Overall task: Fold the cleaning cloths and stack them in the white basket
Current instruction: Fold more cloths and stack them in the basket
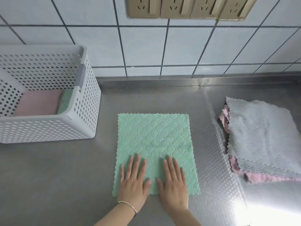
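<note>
A green quilted cloth [154,136] lies spread flat on the steel counter in the middle. My left hand [134,181] and my right hand [175,183] rest palm down, fingers spread, side by side on its near part. Neither hand grips anything. The white perforated basket [81,121] stands at the left. Inside it lie a folded pink cloth [38,102] and a folded green cloth [65,101] beside it. A pile of unfolded cloths [262,137], grey on top with pink ones under it, sits at the right.
The steel counter [57,176] runs to a tiled wall [146,46] at the back. A row of brass-coloured sockets [190,7] is on the wall above. A textured mat [216,185] covers the counter's right part.
</note>
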`<state>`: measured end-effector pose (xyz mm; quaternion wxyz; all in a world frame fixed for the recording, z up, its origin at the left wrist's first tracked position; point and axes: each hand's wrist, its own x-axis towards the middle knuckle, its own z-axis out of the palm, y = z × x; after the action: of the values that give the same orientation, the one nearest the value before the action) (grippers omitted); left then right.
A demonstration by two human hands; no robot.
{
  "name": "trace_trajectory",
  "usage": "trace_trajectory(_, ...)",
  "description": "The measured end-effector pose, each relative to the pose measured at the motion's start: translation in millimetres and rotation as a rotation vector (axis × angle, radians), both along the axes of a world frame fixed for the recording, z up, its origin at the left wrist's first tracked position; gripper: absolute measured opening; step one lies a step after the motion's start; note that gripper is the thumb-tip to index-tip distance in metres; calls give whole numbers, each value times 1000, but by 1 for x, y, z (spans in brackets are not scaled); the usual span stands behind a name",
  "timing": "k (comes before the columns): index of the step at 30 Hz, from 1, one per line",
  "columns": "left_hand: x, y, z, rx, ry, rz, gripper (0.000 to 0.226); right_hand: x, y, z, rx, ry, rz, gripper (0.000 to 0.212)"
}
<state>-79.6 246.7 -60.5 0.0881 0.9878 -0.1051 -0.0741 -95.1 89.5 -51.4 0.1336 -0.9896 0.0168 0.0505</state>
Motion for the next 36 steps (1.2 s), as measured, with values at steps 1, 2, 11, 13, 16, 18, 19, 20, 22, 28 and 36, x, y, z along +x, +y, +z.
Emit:
trace_trajectory(1, -1, 5, 0, 4, 2, 5, 61, -3, -9, 0, -13, 5, -34, 59)
trace_trajectory(2, -1, 11, 0, 7, 2, 12, 61, -5, -19, 0, -38, 15, -61, 60)
trace_trajectory(11, -7, 53, 9, 84, 100, -8, 68, -25, -74, 3, -176, 63, -82, 63)
trace_trajectory(13, -7, 56, 13, 112, 97, -46, 70, -27, -82, 5, -191, -1, -37, 65)
trace_trajectory(16, -12, 58, 23, 50, -12, -170, 66, -30, -89, 7, -196, -220, 154, 57)
trace_trajectory(18, -13, 61, 31, 0, -115, -264, 52, -32, -93, 6, -199, -352, 298, 37)
trace_trajectory(19, -14, 61, 35, -10, -141, -290, 45, -34, -95, 7, -199, -391, 348, 32)
trace_trajectory(20, -15, 62, 37, -19, -153, -302, 41, -34, -98, 7, -198, -416, 380, 28)
trace_trajectory(22, -14, 64, 35, -19, -160, -313, 36, -33, -102, 9, -212, -431, 406, 30)
trace_trajectory(28, -4, 67, 36, -82, -121, -235, 45, -23, -103, 12, -249, -361, 366, 44)
trace_trajectory(36, -10, 81, 24, -405, 124, 145, 55, -25, -97, 19, 118, -144, 38, 49)
